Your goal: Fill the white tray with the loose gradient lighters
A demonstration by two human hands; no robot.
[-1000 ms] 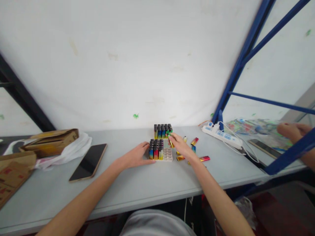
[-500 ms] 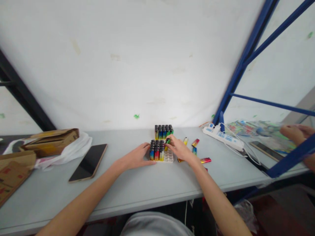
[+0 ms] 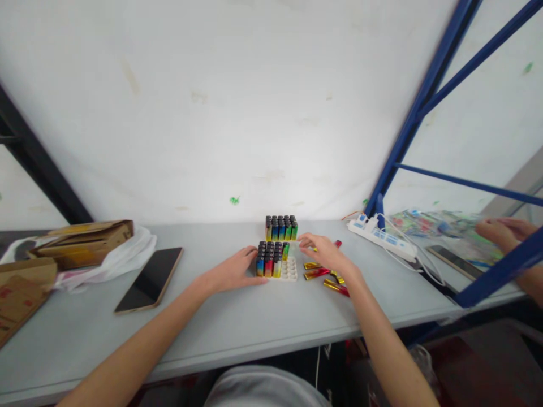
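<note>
A white tray (image 3: 289, 270) with round sockets stands on the table, its left part filled with upright lighters (image 3: 268, 261) with black tops and colourful bodies. My left hand (image 3: 234, 270) braces the tray's left side, thumb at the front corner and fingers along the lighters. One green and yellow lighter (image 3: 285, 251) stands in a back socket, right of the filled rows. Just right of the tray, my right hand (image 3: 323, 252) hovers with fingers apart and nothing visible in them. Beneath and beside it lie loose red and gold lighters (image 3: 317, 273), partly hidden by the hand.
A second block of upright lighters (image 3: 281, 228) stands behind the tray. To the left are a phone (image 3: 149, 281), a cardboard box (image 3: 91, 246) and a white plastic bag (image 3: 142, 249). A power strip (image 3: 382, 238) lies right, by the blue frame (image 3: 392, 152); a co-worker's hands (image 3: 503, 232) show beyond it.
My right hand has let go of the green and yellow lighter, now standing in the tray, and moved right over the loose lighters. My left hand has stayed at the tray.
</note>
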